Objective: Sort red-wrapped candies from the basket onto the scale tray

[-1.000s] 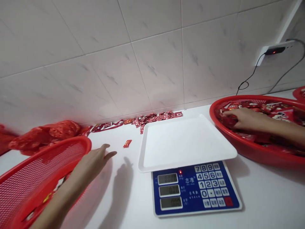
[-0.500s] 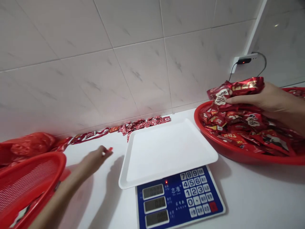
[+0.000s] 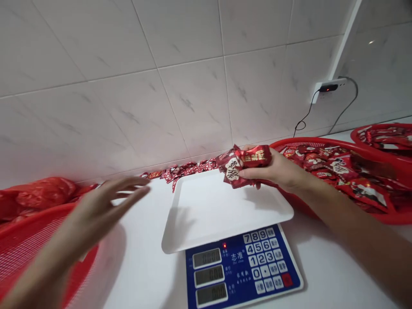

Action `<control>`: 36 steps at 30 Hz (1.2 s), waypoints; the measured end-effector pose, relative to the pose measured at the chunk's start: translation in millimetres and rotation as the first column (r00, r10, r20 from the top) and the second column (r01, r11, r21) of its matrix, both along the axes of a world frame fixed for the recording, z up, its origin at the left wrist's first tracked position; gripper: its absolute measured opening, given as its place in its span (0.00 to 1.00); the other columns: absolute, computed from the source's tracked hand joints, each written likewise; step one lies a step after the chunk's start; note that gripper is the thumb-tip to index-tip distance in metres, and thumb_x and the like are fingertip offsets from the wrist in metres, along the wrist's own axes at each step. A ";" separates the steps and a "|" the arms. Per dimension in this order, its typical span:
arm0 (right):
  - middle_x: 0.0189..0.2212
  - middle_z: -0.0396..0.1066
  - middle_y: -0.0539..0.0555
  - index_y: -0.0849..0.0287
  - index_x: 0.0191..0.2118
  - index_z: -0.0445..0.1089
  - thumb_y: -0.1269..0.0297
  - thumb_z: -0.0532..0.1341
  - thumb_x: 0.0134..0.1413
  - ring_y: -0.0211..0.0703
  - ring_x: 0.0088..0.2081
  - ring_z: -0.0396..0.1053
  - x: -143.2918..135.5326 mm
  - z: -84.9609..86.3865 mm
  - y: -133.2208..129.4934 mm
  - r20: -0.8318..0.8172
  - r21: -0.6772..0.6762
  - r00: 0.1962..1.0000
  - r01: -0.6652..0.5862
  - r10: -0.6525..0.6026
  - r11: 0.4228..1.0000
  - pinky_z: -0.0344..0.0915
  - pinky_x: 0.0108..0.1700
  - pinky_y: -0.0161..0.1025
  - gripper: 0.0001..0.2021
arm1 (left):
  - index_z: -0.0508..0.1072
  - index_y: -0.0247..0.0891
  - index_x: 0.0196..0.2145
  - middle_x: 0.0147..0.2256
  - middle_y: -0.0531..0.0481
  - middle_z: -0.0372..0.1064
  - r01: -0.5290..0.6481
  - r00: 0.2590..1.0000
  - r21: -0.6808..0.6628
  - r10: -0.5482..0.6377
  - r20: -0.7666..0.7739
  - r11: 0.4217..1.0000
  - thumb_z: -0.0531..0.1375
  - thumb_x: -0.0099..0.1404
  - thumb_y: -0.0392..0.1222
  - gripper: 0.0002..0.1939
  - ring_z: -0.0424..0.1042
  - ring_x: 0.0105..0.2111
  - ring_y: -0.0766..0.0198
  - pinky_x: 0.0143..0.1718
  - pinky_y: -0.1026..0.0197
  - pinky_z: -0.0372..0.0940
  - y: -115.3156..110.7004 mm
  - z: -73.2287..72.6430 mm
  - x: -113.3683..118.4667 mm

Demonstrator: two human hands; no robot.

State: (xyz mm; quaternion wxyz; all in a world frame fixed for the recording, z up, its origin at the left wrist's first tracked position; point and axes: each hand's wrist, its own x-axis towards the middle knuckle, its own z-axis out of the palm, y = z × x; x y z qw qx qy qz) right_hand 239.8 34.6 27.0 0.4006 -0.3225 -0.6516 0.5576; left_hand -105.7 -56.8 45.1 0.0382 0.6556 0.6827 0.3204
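Observation:
Several red-wrapped candies (image 3: 238, 166) are bunched in my right hand (image 3: 277, 169), which is closed around them above the back right of the scale's white tray (image 3: 212, 214). Their wrappers carry gold and white lettering. My left hand (image 3: 104, 199), a little blurred, hangs to the left of the tray with its fingers stretched out and nothing visible in them. In front of the tray shows the blue keypad panel of the digital scale (image 3: 238, 266), with a small red light lit.
To the right stands a red basket (image 3: 391, 206) full of wrapped candies, with another filled basket (image 3: 355, 135) behind. A red mesh basket (image 3: 28, 240) and a red plastic bag (image 3: 45, 192) are at left. Small red packets (image 3: 186, 171) line the tiled wall.
My right hand has carried the candies leftward from the basket to over the tray. My left hand has opened; the small red piece it pinched no longer shows in it.

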 end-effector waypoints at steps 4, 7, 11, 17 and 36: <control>0.24 0.72 0.48 0.59 0.34 0.71 0.69 0.73 0.42 0.37 0.26 0.69 -9.2 -7.4 3.6 -0.012 0.005 0.993 -0.119 0.119 0.993 0.64 0.24 0.33 0.13 | 0.73 0.43 0.50 0.52 0.43 0.77 0.334 0.922 0.002 -0.327 0.208 0.942 0.61 0.63 0.60 0.24 0.78 0.47 0.51 0.41 0.54 0.76 33.4 -10.8 103.7; 0.25 0.72 0.47 0.58 0.37 0.72 0.67 0.72 0.47 0.36 0.27 0.70 -7.8 -14.7 4.2 0.043 -0.011 0.985 -0.166 0.166 0.986 0.64 0.26 0.32 0.12 | 0.71 0.42 0.46 0.50 0.43 0.76 0.484 0.839 -0.035 -0.453 0.301 0.874 0.64 0.61 0.54 0.19 0.79 0.39 0.56 0.37 0.56 0.74 51.2 -22.1 134.4; 0.26 0.72 0.46 0.59 0.37 0.72 0.65 0.72 0.51 0.34 0.27 0.67 -1.5 -24.3 7.2 0.100 -0.070 0.973 -0.200 0.206 0.977 0.63 0.28 0.31 0.10 | 0.69 0.41 0.34 0.33 0.50 0.75 0.438 0.879 -0.080 -0.408 0.249 0.895 0.60 0.62 0.49 0.09 0.71 0.25 0.64 0.26 0.60 0.64 56.8 -28.0 121.5; 0.25 0.71 0.47 0.58 0.35 0.70 0.63 0.73 0.50 0.36 0.27 0.67 3.5 -17.8 9.1 0.132 -0.079 0.972 -0.183 0.192 0.980 0.62 0.29 0.33 0.12 | 0.67 0.42 0.29 0.24 0.52 0.72 0.277 0.958 -0.115 -0.264 0.113 0.954 0.59 0.60 0.49 0.10 0.70 0.23 0.62 0.23 0.62 0.60 48.0 -19.5 92.0; 0.24 0.71 0.47 0.58 0.35 0.69 0.65 0.72 0.52 0.36 0.26 0.67 8.9 -23.9 15.2 0.026 0.001 0.998 -0.061 0.061 0.998 0.63 0.28 0.34 0.11 | 0.66 0.42 0.32 0.20 0.59 0.60 0.247 0.902 -0.002 -0.229 0.366 0.969 0.64 0.62 0.50 0.12 0.57 0.14 0.71 0.13 0.70 0.50 55.4 -37.9 94.5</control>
